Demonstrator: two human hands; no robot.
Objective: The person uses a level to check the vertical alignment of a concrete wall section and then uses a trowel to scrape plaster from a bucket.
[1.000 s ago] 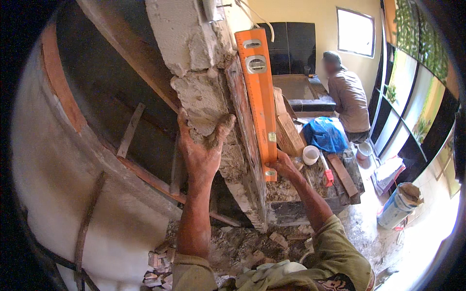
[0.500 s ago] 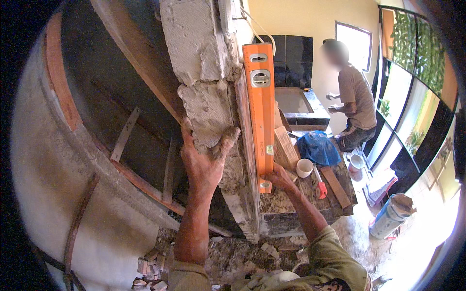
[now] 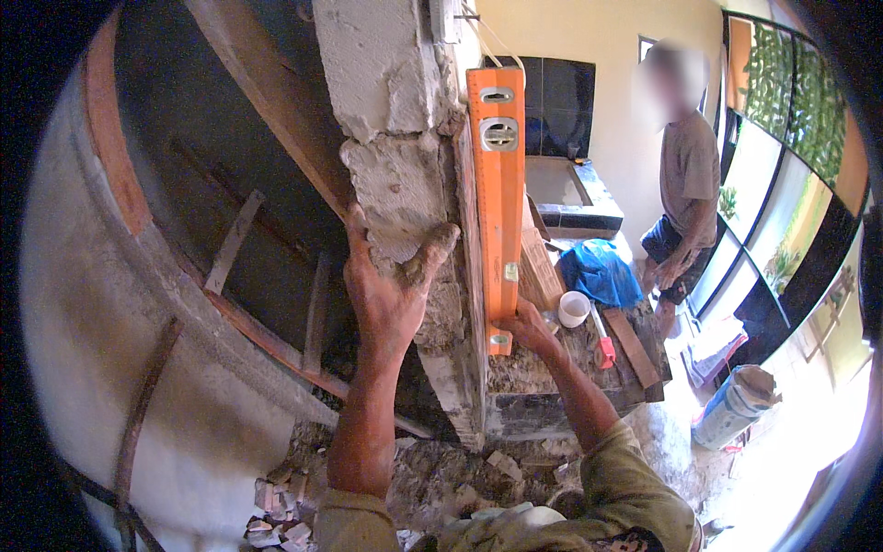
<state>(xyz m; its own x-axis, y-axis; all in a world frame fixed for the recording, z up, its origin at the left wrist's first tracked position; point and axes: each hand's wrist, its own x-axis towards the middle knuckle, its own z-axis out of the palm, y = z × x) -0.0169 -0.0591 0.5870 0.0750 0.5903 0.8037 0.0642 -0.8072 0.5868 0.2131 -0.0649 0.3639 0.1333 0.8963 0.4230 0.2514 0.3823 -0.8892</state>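
An orange spirit level [image 3: 498, 207] stands nearly upright along the wooden board [image 3: 466, 258] on the right edge of a rough block wall end [image 3: 394, 184]. My right hand [image 3: 524, 324] is closed round the level's lower part; some of its fingers are hidden by the level. Farther left, my left hand [image 3: 391, 285] straddles the wall end, its thumb lying over the rough face. One finger reaches up the wall's left edge and the others are hidden. The level's round and square vials show on its face.
Past the level, a worktop [image 3: 524, 373] bears a white cup [image 3: 575, 309], a blue plastic bag [image 3: 601, 273], a red-handled tool [image 3: 605, 350] and wood pieces. A co-worker [image 3: 688, 175] stands at the right. A sack [image 3: 736, 405] sits on the floor; rubble [image 3: 506, 465] lies below me. A slanted beam [image 3: 276, 101] crosses at left.
The co-worker has straightened up from a bent posture, shifted right and lowered their hands. The view has shifted slightly; my hands keep their hold on the wall and the spirit level.
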